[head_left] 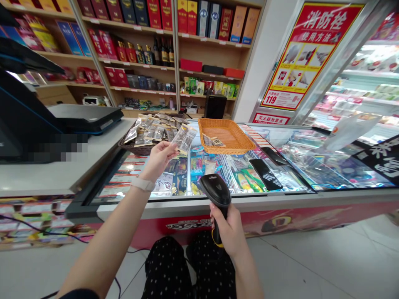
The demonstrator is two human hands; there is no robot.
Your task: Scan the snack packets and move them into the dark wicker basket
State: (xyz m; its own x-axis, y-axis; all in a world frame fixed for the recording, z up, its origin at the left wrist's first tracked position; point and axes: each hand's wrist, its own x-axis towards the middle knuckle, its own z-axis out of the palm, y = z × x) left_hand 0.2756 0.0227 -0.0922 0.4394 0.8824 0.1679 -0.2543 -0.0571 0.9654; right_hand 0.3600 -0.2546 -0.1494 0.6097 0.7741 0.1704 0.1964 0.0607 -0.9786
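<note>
Between its fingertips my left hand (163, 156) pinches a small clear snack packet (185, 138), held up between two baskets. To its left, a dark brown basket (124, 146) is heaped with several similar packets (156, 126). On the right lies an orange woven basket (229, 135) with a few packets (213, 141) at its left end. My right hand (229, 226) is wrapped around the handle of a black barcode scanner (215, 189), whose head points forward above the freezer's front edge.
Both baskets rest on a glass-topped chest freezer (174, 203) with frozen goods inside. A counter (37, 178) with a scale (87, 116) stands at left. Shelves of boxes and bottles (140, 54) line the back. A cable (46, 231) runs at lower left.
</note>
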